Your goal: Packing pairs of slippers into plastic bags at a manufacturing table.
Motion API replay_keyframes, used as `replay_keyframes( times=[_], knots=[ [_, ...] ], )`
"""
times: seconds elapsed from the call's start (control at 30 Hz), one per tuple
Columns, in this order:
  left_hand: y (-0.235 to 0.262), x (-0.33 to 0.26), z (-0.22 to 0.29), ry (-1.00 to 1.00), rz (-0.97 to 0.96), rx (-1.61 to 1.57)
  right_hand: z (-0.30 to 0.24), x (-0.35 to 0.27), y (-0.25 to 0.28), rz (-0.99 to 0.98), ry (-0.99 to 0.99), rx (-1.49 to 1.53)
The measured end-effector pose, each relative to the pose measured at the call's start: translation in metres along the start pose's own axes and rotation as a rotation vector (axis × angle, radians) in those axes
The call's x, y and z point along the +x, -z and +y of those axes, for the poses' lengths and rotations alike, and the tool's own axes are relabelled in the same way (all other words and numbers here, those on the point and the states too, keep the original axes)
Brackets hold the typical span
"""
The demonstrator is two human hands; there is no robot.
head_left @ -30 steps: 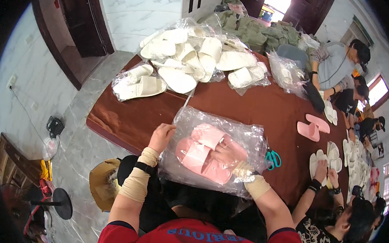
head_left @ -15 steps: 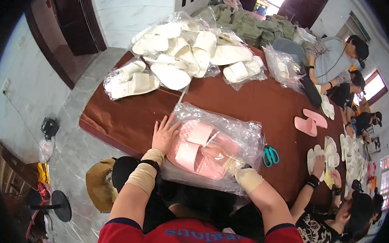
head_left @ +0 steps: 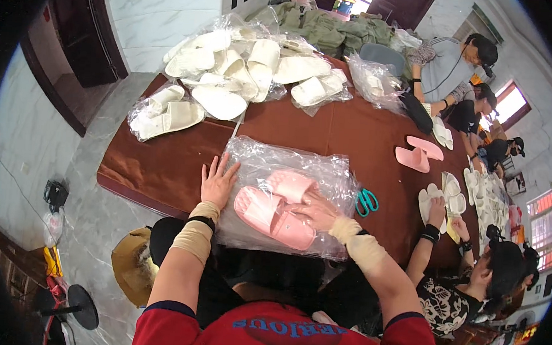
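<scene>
A pair of pink slide slippers lies side by side, toes toward the left, with a clear plastic bag spread around it on the table. My left hand rests with fingers spread on the bag's left part, just beyond the slippers. Over the slippers' right side lies my right hand, its fingers stretched out and touching them. Whether the slippers are wholly inside the bag I cannot tell. Beige wrappings cover both my wrists.
Bagged white slippers are heaped at the table's far left. Teal-handled scissors lie right of the bag. Another pink pair is farther right. Co-workers handle white slippers along the right side; one co-worker's hand is near. A cardboard box stands left of me.
My right hand, earlier under the bag's plastic, now shows more plainly on the slippers. The slippers have turned slightly. My left hand stays spread on the bag, and the whole view has shifted.
</scene>
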State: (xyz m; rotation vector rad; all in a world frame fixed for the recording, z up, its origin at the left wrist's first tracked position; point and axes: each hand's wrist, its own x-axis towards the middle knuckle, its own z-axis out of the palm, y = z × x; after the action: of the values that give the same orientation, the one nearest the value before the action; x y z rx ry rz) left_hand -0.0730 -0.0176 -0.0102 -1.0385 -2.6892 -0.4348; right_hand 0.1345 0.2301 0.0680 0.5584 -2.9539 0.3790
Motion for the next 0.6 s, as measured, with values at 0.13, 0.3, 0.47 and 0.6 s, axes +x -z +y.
replay_keyframes(
  times=[0.13,0.3,0.47,0.6],
  knots=[
    [-0.004,0.004,0.010,-0.030,0.029,0.016,0.008,0.008,-0.050,-0.148,0.035,-0.042],
    [-0.004,0.006,0.014,-0.024,0.024,-0.016,0.028,-0.017,-0.070,-0.013,-0.323,0.432],
    [0.000,0.001,0.003,-0.011,0.015,-0.028,0.030,-0.110,0.011,0.143,-0.296,-0.189],
    [0.001,0.008,0.008,-0.035,0.007,-0.025,0.056,-0.187,0.068,-0.234,-0.844,-0.908]
  ],
)
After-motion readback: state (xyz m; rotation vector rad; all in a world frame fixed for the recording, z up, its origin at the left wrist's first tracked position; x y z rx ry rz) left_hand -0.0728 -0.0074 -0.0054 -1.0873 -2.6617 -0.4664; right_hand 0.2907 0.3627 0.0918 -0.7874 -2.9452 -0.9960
